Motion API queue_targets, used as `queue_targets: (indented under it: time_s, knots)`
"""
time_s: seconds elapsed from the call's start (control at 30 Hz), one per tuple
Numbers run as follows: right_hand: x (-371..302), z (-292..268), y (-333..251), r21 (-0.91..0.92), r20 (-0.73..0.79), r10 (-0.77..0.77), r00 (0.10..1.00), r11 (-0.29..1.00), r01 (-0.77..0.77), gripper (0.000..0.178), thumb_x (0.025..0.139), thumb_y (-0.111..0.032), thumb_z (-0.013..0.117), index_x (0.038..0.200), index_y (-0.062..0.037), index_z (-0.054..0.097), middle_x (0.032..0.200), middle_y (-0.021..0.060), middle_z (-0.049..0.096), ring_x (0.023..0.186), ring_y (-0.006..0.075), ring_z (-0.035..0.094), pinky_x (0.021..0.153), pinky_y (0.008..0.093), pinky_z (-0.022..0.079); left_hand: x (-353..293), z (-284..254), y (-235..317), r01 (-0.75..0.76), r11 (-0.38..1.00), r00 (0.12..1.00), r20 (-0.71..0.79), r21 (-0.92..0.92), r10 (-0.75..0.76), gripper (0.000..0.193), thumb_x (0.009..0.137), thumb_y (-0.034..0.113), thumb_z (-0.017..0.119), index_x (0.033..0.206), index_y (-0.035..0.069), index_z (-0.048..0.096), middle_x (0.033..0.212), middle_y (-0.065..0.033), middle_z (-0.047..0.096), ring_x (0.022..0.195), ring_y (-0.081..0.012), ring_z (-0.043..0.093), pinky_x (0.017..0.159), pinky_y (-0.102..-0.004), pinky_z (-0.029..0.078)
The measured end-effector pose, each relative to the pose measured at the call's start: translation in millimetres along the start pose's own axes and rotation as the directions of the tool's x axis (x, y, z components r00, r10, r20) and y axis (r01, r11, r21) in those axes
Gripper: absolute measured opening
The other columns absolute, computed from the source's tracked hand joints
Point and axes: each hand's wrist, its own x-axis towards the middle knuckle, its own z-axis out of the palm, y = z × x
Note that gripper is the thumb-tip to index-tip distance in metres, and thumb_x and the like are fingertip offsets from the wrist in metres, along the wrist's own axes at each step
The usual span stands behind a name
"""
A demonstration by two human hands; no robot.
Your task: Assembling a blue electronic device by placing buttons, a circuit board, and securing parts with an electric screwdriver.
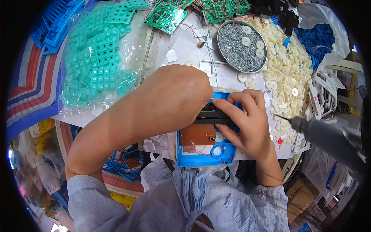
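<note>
A blue plastic housing (187,160) lies in front of me with a brown circuit board (197,134), thin red wires and a round opening in it. Across its upper part sits a long black plastic part (211,115). My right hand (249,123) is closed on the right end of this part, thumb and forefinger on either side. My left hand (189,87) bends down over the part's left end; its fingers are hidden behind the back of the hand. To the right, a dark electric screwdriver (328,137) points its bit toward my right hand.
A round tin (220,46) of small screws stands beyond my hands, beside a heap of cream discs (286,65). Green rubber keypads (104,50) fill a plastic bag at left. Green circuit boards (166,17) lie at the back; blue housings (125,162) lie below my left forearm.
</note>
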Motion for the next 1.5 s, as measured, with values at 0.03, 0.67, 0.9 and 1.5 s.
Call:
queue_targets:
  time_s: [0.03, 0.67, 0.9, 1.5]
  knots:
    - [1.1, -0.2, 0.3, 0.002, 0.019, -0.007, 1.0, 1.0, 0.007, 0.051, 0.068, -0.012, 0.081, 0.118, -0.0107, 0.071, 0.106, 0.0107, 0.061, 0.098, 0.0326, 0.054, 0.087, 0.0428, 0.048, -0.9, 1.1, -0.1, 0.004, 1.0, 1.0, 0.002, 0.003, -0.004, 0.011, 0.086, 0.01, 0.068, 0.079, 0.001, 0.068, 0.082, -0.0131, 0.063, 0.082, -0.0354, 0.065, 0.074, -0.0467, 0.051]
    - [18.2, -16.3, -13.4, -0.226, 0.207, -0.102, 0.973, 0.963, 0.148, 0.05, 0.07, -0.016, 0.081, 0.118, -0.0125, 0.068, 0.096, 0.0031, 0.058, 0.095, 0.0246, 0.058, 0.105, 0.0583, 0.044, 5.4, 3.8, -3.0, 0.192, 0.941, 0.981, 0.025, -0.277, -0.193, 0.019, 0.084, 0.012, 0.068, 0.073, -0.003, 0.069, 0.066, -0.0198, 0.064, 0.06, -0.0347, 0.063, 0.06, -0.0434, 0.049]
    - [18.4, -14.6, -12.1, -0.197, 0.205, -0.11, 0.973, 0.969, 0.151, 0.051, 0.068, -0.015, 0.08, 0.118, -0.0102, 0.068, 0.094, 0.0041, 0.058, 0.095, 0.0257, 0.058, 0.105, 0.0567, 0.045, 10.9, 7.7, -10.3, 0.08, 0.972, 0.996, -0.019, -0.22, -0.087, 0.014, 0.082, 0.011, 0.068, 0.076, -0.002, 0.07, 0.067, -0.019, 0.065, 0.061, -0.0349, 0.064, 0.06, -0.0421, 0.05]
    - [21.8, -14.2, -3.8, -0.064, 0.135, -0.16, 0.978, 0.983, 0.17, 0.045, 0.066, -0.01, 0.078, 0.11, -0.0063, 0.068, 0.089, 0.0075, 0.056, 0.087, 0.029, 0.055, 0.086, 0.0411, 0.048, -44.8, 42.8, 17.7, 0.019, 0.998, 0.943, -0.332, -0.068, -0.04, 0.043, 0.076, 0.019, 0.082, 0.113, 0.007, 0.063, 0.107, -0.01, 0.064, 0.099, -0.0323, 0.062, 0.082, -0.0437, 0.048]
